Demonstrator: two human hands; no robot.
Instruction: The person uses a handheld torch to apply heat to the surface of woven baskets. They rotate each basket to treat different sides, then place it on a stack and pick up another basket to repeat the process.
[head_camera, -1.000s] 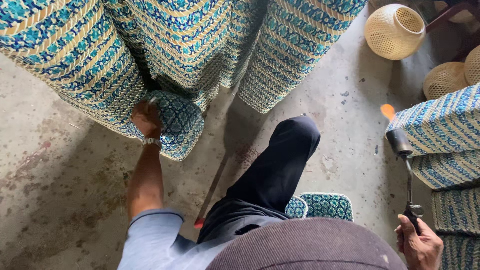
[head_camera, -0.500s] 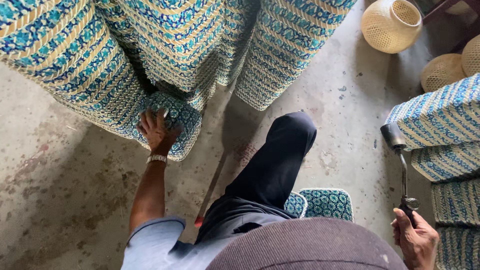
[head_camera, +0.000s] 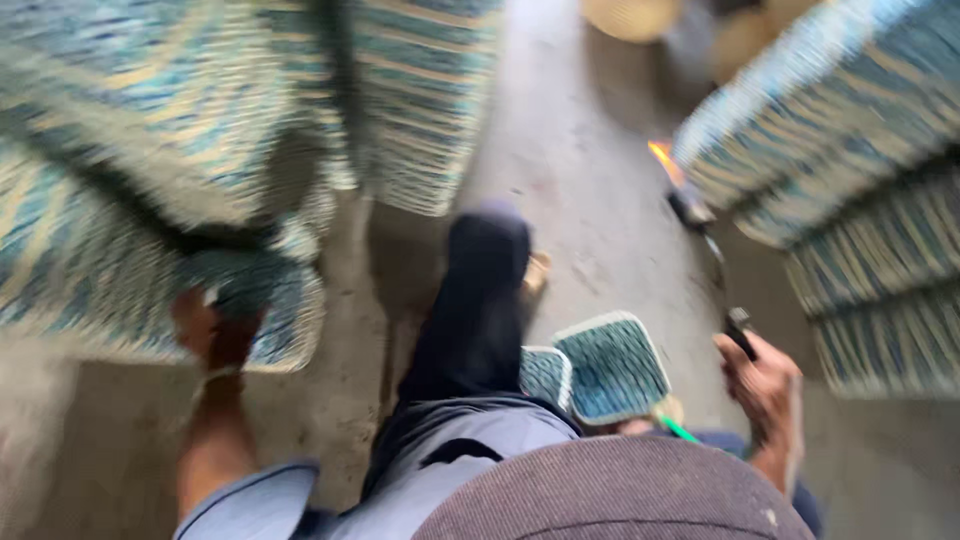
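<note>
Your right hand (head_camera: 762, 378) is closed round the handle of a gas torch (head_camera: 708, 235), its flame (head_camera: 663, 160) burning beside a blue woven basket (head_camera: 830, 140) at your right. Your left hand (head_camera: 213, 330) presses on a woven basket's corner (head_camera: 262, 310); blur hides its grip. Two small woven lids (head_camera: 612, 365) lie on the concrete floor (head_camera: 590, 180).

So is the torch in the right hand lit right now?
Yes, an orange flame burns at the tip of the long torch held in the right hand, close beside the blue woven furniture.
</note>
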